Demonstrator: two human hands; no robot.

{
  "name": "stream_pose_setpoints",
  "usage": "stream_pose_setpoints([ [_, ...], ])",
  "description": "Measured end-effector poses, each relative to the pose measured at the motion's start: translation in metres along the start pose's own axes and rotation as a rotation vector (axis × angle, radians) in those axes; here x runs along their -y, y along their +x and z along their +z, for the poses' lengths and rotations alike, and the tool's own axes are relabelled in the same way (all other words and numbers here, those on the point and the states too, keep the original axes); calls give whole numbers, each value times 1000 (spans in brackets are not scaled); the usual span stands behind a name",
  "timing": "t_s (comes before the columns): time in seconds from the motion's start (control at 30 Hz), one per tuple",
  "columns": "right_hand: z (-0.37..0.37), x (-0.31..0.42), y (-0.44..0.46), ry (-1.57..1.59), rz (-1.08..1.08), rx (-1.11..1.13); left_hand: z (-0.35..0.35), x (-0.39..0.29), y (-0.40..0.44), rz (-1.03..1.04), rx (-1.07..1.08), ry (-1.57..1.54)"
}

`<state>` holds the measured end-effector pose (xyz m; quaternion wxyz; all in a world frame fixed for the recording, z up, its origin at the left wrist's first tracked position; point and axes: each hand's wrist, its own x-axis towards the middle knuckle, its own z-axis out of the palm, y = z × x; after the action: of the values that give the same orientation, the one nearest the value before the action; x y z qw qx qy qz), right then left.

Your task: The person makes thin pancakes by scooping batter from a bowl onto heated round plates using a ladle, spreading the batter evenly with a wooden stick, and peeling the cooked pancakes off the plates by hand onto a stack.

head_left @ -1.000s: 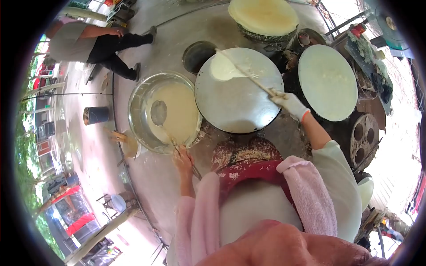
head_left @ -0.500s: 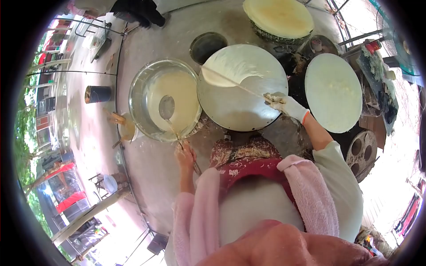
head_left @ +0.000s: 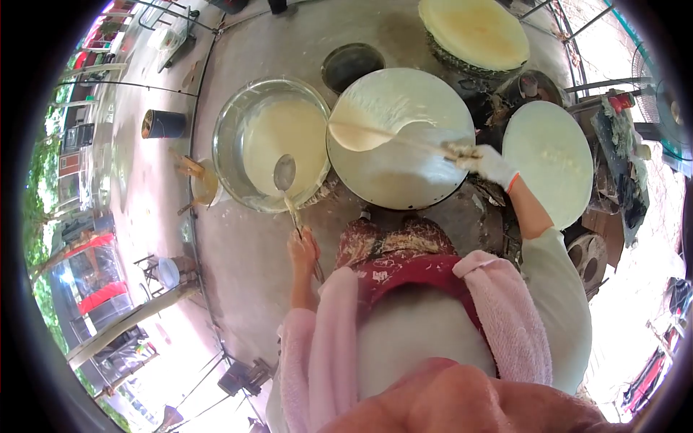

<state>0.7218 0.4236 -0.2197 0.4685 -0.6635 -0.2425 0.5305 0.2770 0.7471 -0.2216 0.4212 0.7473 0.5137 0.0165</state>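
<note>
Left hand [head_left: 304, 249] grips ladle [head_left: 284, 173] over basin [head_left: 232, 133] of batter [head_left: 278, 133]; right hand [head_left: 492, 164] apparently clasps stick [head_left: 411, 143].

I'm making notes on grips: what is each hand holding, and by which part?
The left hand holds the ladle by its handle; the gloved right hand holds the thin stick near the end farther from the basin.

Dk bucket [head_left: 164, 124] on flr [head_left: 245, 267], fan [head_left: 670, 108] far R

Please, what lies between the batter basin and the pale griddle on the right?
The middle griddle, with the stick in the gloved hand extending over it; the head view shows this.
</note>
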Motion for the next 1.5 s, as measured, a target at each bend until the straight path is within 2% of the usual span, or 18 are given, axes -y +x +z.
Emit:
stream_pose_setpoints([
  [0.03, -8, -3, 8, 248, -145, -30, 0, 6, 3, -4, -6, 45],
  [0.07, -17, -3, 22, 38, -143, -150, 0, 11, 11, -6, -10, 90],
  [0.17, -10, 15, 30, -92, -52, 62, 10, 20, 41, 68, -51, 138],
  [0.23, 16, 12, 19, 130, 25, 184, 16, 5, 56, 238, -115, 259],
  [0.33, 9, 0, -11, -139, 99, 192, 22, -31, 76, 546, -175, 587],
  [0.4, -5, -3, -23, -155, -30, 24, 23, -54, 87, 603, -104, 720],
  [0.47, -10, -13, -5, 219, -76, -180, 24, -83, 94, 616, -50, 759],
  [0.53, -10, 4, 8, -294, -157, -146, 23, -91, 94, 628, -32, 808],
  [0.63, 20, -9, 28, -122, -132, 46, 13, -79, 90, 708, -28, 958],
  [0.8, 48, 25, -41, -143, 260, 106, -11, -12, 35, 922, -4, 1222],
  [0.87, 65, 26, -77, -87, 343, 54, 1, 29, 13, 1298, -517, 1548],
  [0.93, 105, 11, -110, 185, 340, -148, 19, 33, 7, 1241, -317, 1503],
  [1.0, 155, -40, -124, 548, 310, -354, 21, 4, 3, 698, 548, 1045],
  [1.17, 275, -9, -47, 934, 122, -294, -48, -36, 31, 994, 289, 557],
  [1.3, 357, 56, 72, 847, 150, -576, -112, -18, 74, 806, 123, 144],
  [1.37, 378, 38, 124, 653, 194, -681, -150, -15, 85, 1326, -214, 469],
  [1.43, 395, 22, 149, 353, 163, -962, -173, -5, 78, 528, 139, -78],
  [1.5, 394, 4, 131, 162, 228, -1133, -186, 16, 69, 83, 282, -358],
])
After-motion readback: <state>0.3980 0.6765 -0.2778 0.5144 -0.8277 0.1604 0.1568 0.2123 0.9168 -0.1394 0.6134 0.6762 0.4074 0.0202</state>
